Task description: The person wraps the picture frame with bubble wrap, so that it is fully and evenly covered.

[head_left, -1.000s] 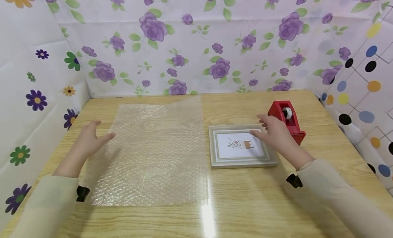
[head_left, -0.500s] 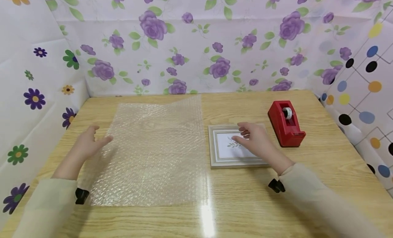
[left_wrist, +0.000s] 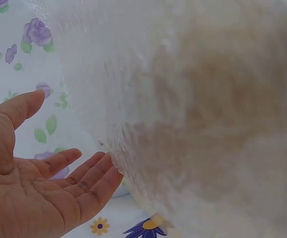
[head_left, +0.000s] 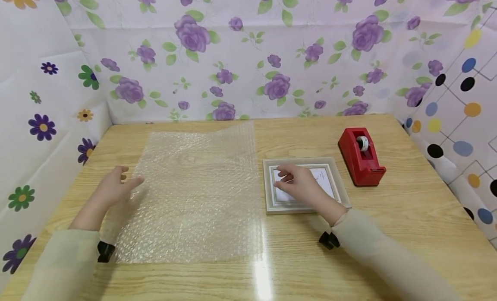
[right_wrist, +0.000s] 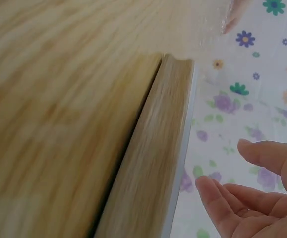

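Observation:
A clear sheet of bubble wrap (head_left: 194,197) lies flat on the left half of the table. Over its left edge is my left hand (head_left: 112,188), thumb and fingers spread apart with nothing between them. To the right of the sheet lies a picture frame (head_left: 338,184), face up with a printed drawing inside. My right hand (head_left: 300,185) hovers above the frame, covering part of the picture, its fingers loosely bent and holding nothing. In the right wrist view, the frame's side edge (right_wrist: 155,134) stands beside the right hand (right_wrist: 257,198), with space between.
A red tape dispenser (head_left: 361,160) with a roll of tape stands behind and right of the frame. Flower-printed sheeting (head_left: 233,55) rises along the table's back edge, with patterned sheets on both sides. The wooden table (head_left: 186,279) reflects a bright light near the front.
My right hand has moved left, from beside the tape dispenser to over the picture frame. The left hand has shifted slightly toward the near side. The objects stay where they were.

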The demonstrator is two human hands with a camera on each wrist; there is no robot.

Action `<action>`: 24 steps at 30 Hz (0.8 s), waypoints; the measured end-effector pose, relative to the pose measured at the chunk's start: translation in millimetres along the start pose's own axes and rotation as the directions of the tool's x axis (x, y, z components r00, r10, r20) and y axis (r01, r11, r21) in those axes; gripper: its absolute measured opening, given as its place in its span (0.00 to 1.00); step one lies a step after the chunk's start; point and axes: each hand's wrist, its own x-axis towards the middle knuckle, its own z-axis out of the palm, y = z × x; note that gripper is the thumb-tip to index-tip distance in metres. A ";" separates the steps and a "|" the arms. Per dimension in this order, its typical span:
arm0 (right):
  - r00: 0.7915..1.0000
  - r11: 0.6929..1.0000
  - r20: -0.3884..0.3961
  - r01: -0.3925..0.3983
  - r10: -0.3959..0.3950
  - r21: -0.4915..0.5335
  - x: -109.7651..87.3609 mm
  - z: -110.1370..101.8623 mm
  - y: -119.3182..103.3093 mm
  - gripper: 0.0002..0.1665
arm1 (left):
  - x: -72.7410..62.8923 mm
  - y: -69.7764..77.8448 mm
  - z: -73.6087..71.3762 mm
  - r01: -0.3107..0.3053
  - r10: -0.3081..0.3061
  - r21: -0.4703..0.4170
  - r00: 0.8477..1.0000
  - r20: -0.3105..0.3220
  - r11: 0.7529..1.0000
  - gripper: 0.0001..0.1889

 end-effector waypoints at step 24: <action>0.989 0.984 0.141 -0.061 0.038 0.167 -7.6 39.1 -14.5 0.21 | -1.1 -10.3 -1.3 -0.022 0.022 0.000 0.998 -0.051 1.000 0.27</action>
